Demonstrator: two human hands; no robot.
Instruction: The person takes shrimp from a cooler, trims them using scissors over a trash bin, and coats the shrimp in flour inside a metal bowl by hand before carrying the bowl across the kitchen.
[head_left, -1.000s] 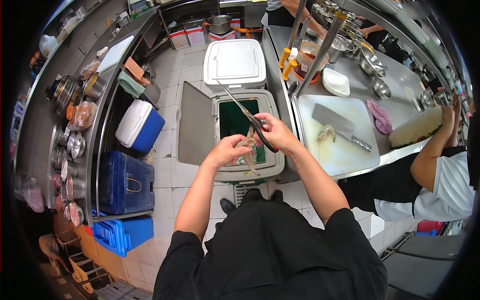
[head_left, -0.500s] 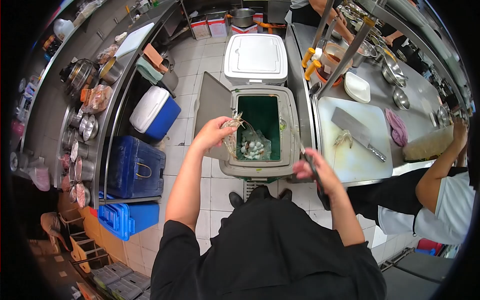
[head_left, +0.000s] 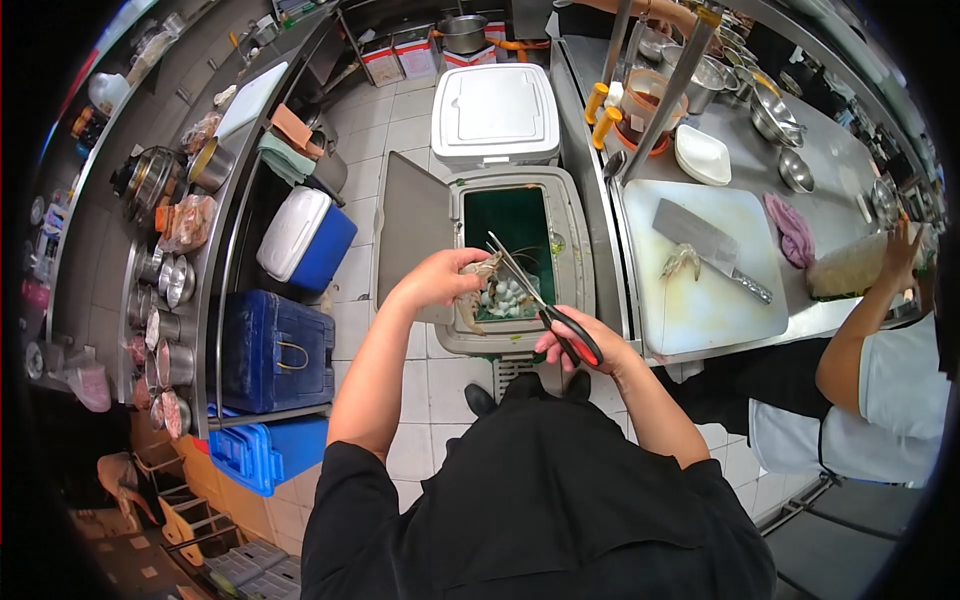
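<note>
Pinched in the fingers of my left hand (head_left: 445, 279) is a raw prawn (head_left: 484, 268), held over the open bin (head_left: 575, 240). My right hand (head_left: 590, 343) grips scissors (head_left: 566, 330) with black and red handles. The scissor blades are parted and reach up beside the prawn's head; whether they touch it I cannot tell. Pale round pieces in a clear bag (head_left: 510, 297) lie inside the green bin. Another prawn (head_left: 682, 261) rests on the white cutting board (head_left: 700, 320), touching or close to a cleaver (head_left: 697, 236).
A white-lidded cooler (head_left: 495, 110) stands behind the bin. The steel counter (head_left: 835, 190) on the right bears a pink cloth (head_left: 790, 230), a white dish (head_left: 703, 155) and bowls. A co-worker's arm (head_left: 870, 280) is at the far right. Blue coolers (head_left: 275, 350) sit under the left shelf.
My right hand has moved left with the scissors, bringing their opened blades up to the prawn. My left hand still holds the prawn over the bin. The view has shifted slightly.
</note>
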